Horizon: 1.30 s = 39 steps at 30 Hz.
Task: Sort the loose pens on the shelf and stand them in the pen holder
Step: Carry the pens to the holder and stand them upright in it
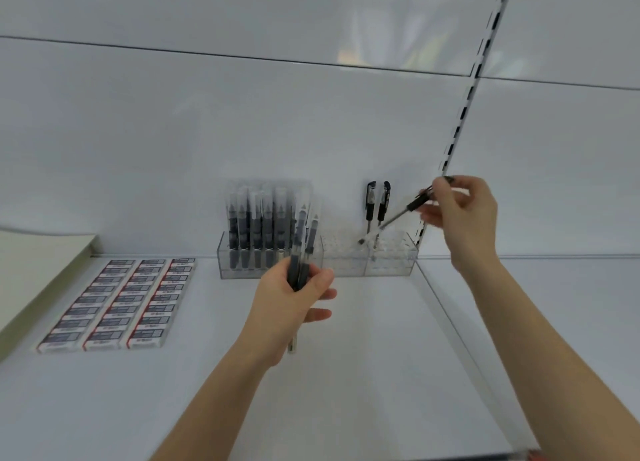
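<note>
On the white shelf (346, 374), hard against the back panel (242, 114), a clear holder (346, 270) stood. Its left part was packed with upright clear-capped pens (256, 225), and its right part held only two black-capped pens (377, 200), standing side by side. The right grip (464, 211) was raised above and to the right of the holder, near the slotted upright (460, 121). Its fingertips pinched the upper end of one black pen (398, 214) and the other fingers were loosely spread. That pen slanted down to the left, crossing in front of the two standing ones, and its tip lay at the holder's top. Whether it had entered a hole could not be told. The left grip (298, 297) hung over the shelf just in front of the holder's left part. It was curled round a bundle (301, 249) of several pens, caps upward, with the thumb across them. One pen's lower end stuck out below the palm, and the bundle's caps overlapped the packed pens behind. To the left, well apart from the holder, eraser boxes (117, 301) lay flat in three neat columns on the shelf. A pale board (34, 263) sat beyond them at the edge. A red scrap (535, 455) showed at the bottom right corner, too small to identify.
</note>
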{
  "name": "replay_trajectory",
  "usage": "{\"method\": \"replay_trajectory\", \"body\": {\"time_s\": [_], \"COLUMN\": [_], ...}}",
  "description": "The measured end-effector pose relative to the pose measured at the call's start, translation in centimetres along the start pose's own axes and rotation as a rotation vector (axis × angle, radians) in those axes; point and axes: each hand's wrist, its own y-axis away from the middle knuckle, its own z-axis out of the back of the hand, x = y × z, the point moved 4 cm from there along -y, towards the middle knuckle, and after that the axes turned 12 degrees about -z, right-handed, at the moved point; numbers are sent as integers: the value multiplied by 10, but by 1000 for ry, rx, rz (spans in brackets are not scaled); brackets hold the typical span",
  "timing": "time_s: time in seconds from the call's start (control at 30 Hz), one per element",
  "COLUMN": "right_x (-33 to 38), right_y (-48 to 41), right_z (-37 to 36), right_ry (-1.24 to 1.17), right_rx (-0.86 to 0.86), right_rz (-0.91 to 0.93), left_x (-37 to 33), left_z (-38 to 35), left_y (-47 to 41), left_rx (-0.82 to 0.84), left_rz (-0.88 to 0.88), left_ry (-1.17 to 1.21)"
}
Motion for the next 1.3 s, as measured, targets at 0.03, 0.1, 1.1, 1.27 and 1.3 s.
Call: {"method": "replay_trajectory", "body": {"time_s": [0.03,0.1,1.1,1.27,1.3], "right_x": [0,0,-17,-7,-4], "right_y": [-7,-15,43,45,39], "right_z": [5,8,-44,-62,-62], "right_ry": [34,107,242,114,60], "right_rx": [-66,-130,487,565,502], "right_rz": [47,111,-111,-109,-88], "left_x": [0,0,2,5,6], "left_z": [-1,-4,-13,3,10], "left_y": [0,1,7,9,8], "left_rx": [11,35,58,-18,-58], "left_rz": [11,31,73,37,24], "left_ry": [-5,5,195,38,-4]}}
